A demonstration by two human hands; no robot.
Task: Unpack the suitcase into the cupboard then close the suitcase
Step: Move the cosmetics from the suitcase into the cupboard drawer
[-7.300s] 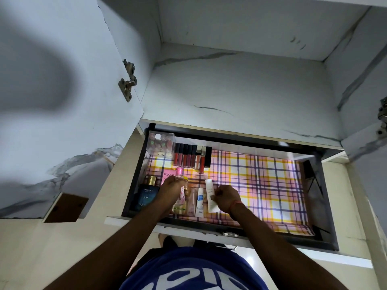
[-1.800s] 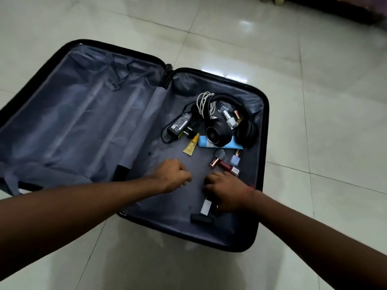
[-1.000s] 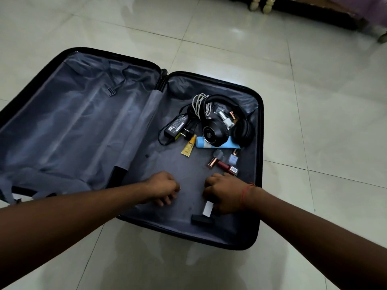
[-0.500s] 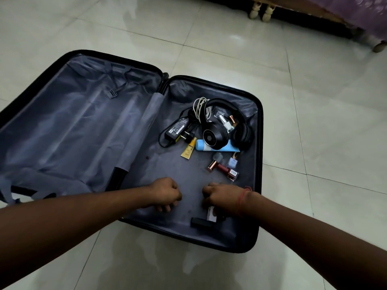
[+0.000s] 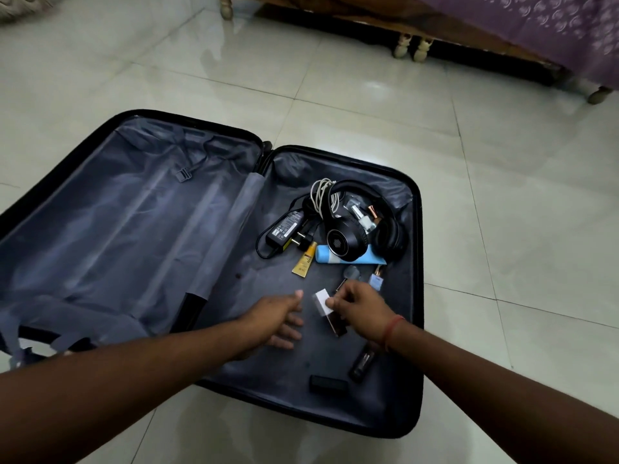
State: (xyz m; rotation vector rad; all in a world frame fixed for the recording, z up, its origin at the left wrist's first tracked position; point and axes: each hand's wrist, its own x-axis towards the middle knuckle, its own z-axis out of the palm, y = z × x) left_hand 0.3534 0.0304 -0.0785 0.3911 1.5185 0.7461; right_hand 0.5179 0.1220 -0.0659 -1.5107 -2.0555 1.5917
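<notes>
A black suitcase (image 5: 417,329) lies open on the tiled floor, its grey-lined left half bare. In the right half lie black headphones (image 5: 355,236), a power adapter (image 5: 284,227), a blue tube (image 5: 335,259), a yellow tube (image 5: 304,264) and small bottles (image 5: 375,281). My right hand (image 5: 358,306) pinches a white-capped dark stick (image 5: 326,309) and holds it just above the lining. My left hand (image 5: 278,319) hovers beside it with its fingers spread and nothing in it. Two dark sticks (image 5: 361,361) (image 5: 328,383) lie near the front edge.
A wooden bed (image 5: 435,31) with turned legs and a purple cover (image 5: 552,25) stands at the back right. Glossy white floor tiles (image 5: 502,195) surround the suitcase.
My right hand has lifted the white-capped stick off the lining and raised it toward the middle. My left hand has uncurled from a fist and spread its fingers.
</notes>
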